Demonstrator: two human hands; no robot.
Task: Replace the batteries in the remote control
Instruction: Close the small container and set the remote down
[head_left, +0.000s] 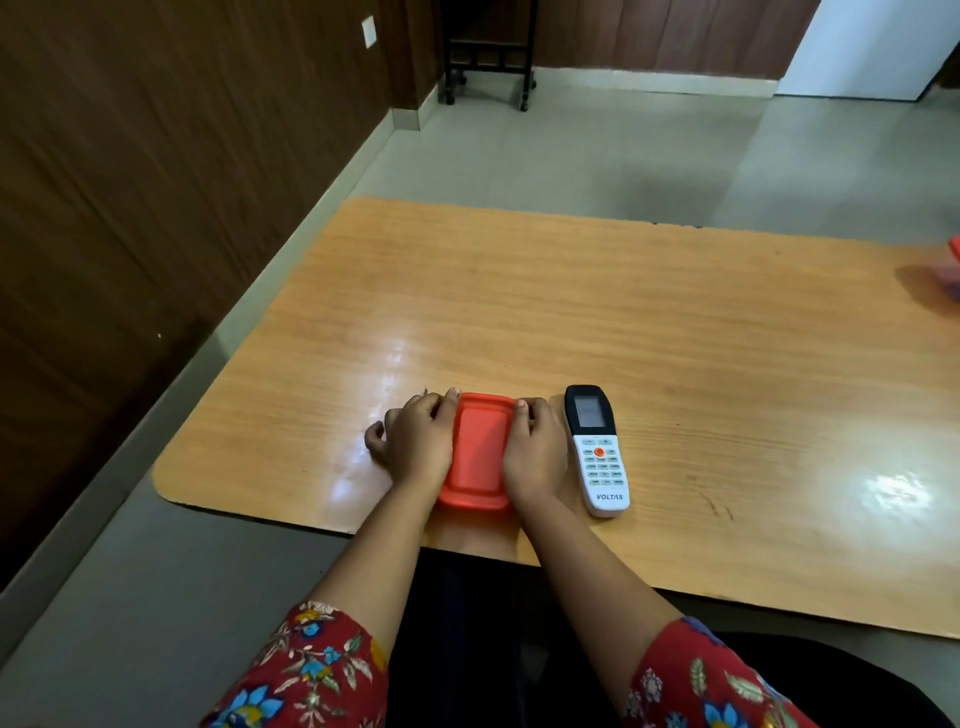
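A white remote control (597, 452) with a black screen end lies face up on the wooden table (675, 338), buttons showing. Just left of it stands a small box with a red lid (480, 452), near the table's front edge. My left hand (415, 441) grips the lid's left side, fingers curled over its far corner. On the lid's right side rests my right hand (535, 452), its fingers bent over the rim, close beside the remote but apart from it. What the box holds is hidden, and no batteries are visible.
A second red-lidded container (953, 265) shows at the table's far right edge. A dark wood-panelled wall runs along the left. Beyond the table is grey floor with a black wheeled stand (488, 57).
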